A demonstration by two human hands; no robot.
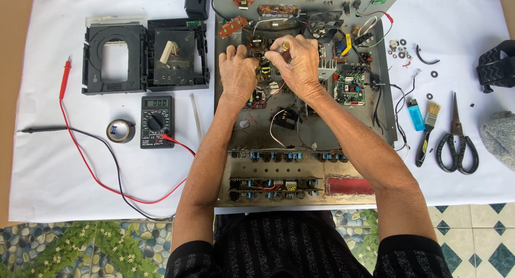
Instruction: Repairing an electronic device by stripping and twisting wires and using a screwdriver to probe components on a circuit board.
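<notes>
Multimeter [156, 121], tape roll [120, 130], scissors [456, 144]

Both hands rest inside the open amplifier chassis [300, 133]: left hand [237, 68] on the circuit board, right hand [296, 60] pinching a small brass-coloured part [286, 45]. Multimeter [156, 121] lies nearby.

both bare forearms run up from the bottom of the frame to upper centre, converging. left hand [236, 71] palm down, fingers curled, knuckles up, wrist straight. right hand [296, 63] just right of it, near but apart, fingers bent in, thumb and forefinger pinched together at its upper left on something small, can't tell what. right forearm slants in from lower right, left nearly vertical. dark sleeves at elbows.
</notes>
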